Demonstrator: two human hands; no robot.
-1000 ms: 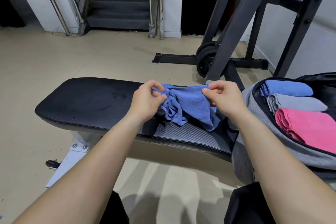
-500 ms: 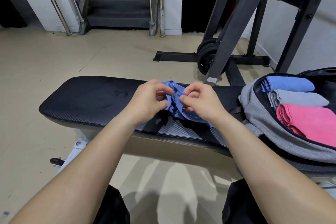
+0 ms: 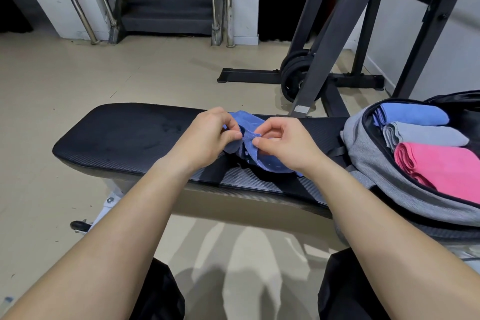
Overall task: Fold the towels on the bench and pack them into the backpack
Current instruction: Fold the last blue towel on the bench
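A crumpled blue towel sits bunched on the black bench, toward its right half and close to the far edge, with part of it trailing down toward the near edge under the right wrist. The left hand has its fingers curled, thumb and forefinger pinching a fold of the cloth at the towel's left side. The right hand is curled the same way, its thumb and forefinger pinching the towel's edge just beside the left hand's fingertips. At the right end of the bench a grey backpack lies open, touching the bench. Inside it three folded towels lie side by side: a light blue towel farthest, a grey towel in the middle, and a pink towel nearest.
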